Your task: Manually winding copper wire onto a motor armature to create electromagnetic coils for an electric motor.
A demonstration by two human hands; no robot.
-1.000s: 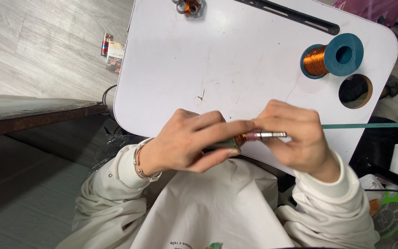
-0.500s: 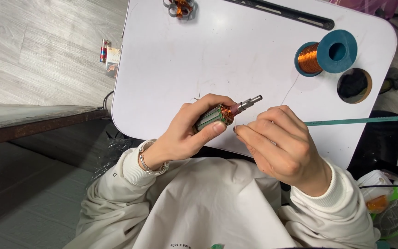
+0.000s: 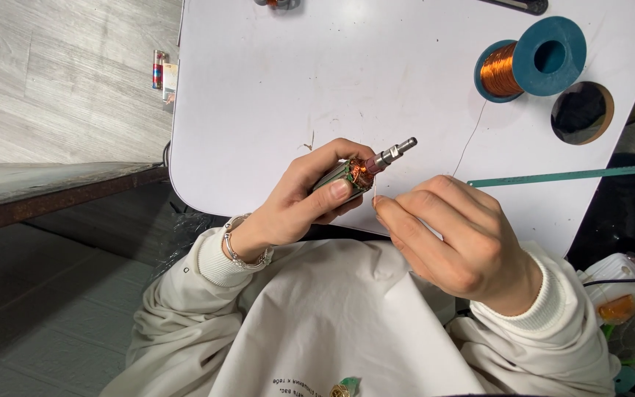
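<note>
My left hand (image 3: 304, 198) grips a small motor armature (image 3: 361, 170) with copper windings and a steel shaft that points up and to the right, over the near edge of the white table (image 3: 273, 88). My right hand (image 3: 456, 239) sits just right of it, fingertips pinched on a thin copper wire (image 3: 472, 140) close to the windings. The wire runs up across the table toward a blue spool of copper wire (image 3: 531, 62) lying at the far right.
A round hole (image 3: 582, 112) opens in the table beside the spool. A thin green strip (image 3: 575, 175) sticks out past the table's right edge. A small coloured object (image 3: 160, 73) lies on the floor at the left. Clutter sits at the lower right (image 3: 626, 301).
The armature has tilted from lying level between both hands to pointing up-right in my left hand. My right hand has come off the shaft and now pinches the wire.
</note>
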